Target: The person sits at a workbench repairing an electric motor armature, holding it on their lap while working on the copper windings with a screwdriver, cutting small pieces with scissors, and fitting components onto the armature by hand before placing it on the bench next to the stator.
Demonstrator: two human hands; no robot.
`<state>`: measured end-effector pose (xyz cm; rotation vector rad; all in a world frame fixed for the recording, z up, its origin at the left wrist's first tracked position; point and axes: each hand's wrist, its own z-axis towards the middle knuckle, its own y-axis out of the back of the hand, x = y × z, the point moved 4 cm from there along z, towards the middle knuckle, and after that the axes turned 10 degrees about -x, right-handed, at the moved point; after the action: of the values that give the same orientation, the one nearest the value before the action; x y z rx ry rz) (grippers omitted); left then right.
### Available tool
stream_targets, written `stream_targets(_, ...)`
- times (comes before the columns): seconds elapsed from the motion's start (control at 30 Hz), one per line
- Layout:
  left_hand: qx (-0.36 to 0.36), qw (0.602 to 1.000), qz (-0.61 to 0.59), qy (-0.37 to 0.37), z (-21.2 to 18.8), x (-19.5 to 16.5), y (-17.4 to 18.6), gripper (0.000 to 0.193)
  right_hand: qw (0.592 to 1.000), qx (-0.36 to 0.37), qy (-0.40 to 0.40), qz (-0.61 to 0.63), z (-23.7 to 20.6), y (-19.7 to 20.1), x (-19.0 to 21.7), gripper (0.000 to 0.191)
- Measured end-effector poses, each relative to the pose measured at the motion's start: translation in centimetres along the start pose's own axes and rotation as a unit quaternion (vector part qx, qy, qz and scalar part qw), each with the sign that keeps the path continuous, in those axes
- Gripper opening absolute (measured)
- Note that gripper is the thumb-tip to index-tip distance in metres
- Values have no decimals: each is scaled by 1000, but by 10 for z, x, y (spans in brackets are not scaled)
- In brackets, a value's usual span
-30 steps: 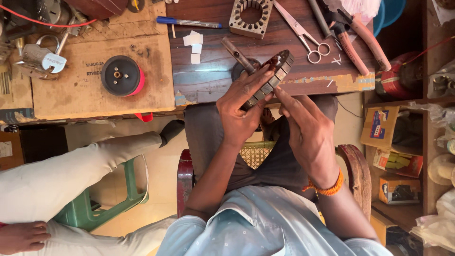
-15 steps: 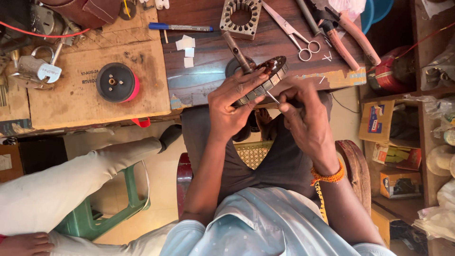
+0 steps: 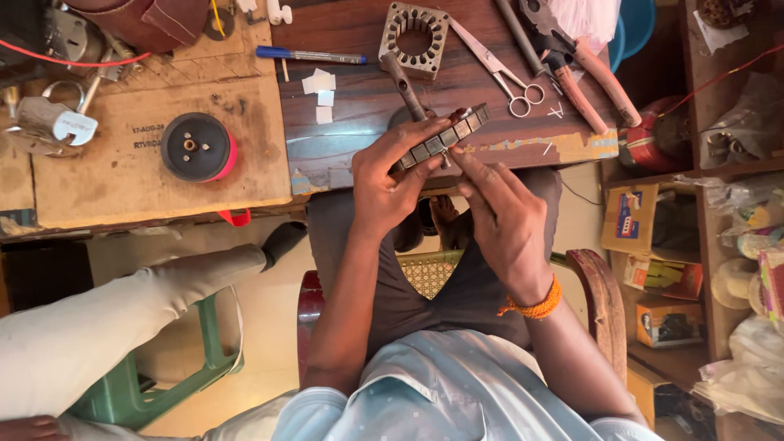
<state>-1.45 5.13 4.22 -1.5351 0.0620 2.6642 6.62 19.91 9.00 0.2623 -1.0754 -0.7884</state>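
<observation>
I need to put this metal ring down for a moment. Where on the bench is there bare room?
Bare wood lies between the white paper bits and the scissors, below the blue pen. The board right of the black spool is free too. The pliers corner is crowded.

On the bench lie a blue pen (image 3: 310, 55), scissors (image 3: 498, 69), pliers (image 3: 584, 61) with pinkish grips, and a square metal stator (image 3: 414, 28) (its centre hole ringed with teeth). A black spool (image 3: 196, 147) sits on the cardboard (image 3: 98, 180), a padlock (image 3: 53, 122) further left. Small boxes (image 3: 629, 220) fill the shelf.
</observation>
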Motion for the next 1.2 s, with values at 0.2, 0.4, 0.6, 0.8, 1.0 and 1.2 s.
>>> stream_targets(0.2,27,999,39,-25,2,-7,-3,37,1000,4,-20,13,2,8,-2,35)
stream_targets(0.4,55,998,2,-37,1,-5,-4,37,976,43,-184,104,-4,10,-25,30)
stream_targets(0.6,35,999,-29,18,-2,-8,-3,35,976,86,-157,119,-5,17,-31,33)
stream_targets(0.8,60,998,7,35,9,-3,7,39,968,11,-222,117,-7,41,-41,32)
stream_targets(1.0,100,994,24,22,10,-12,9,38,997,5,38,69,47,21,-32,45)
stream_targets(1.2,63,997,47,12,4,-16,11,34,996,49,-23,74,53,0,-41,36)
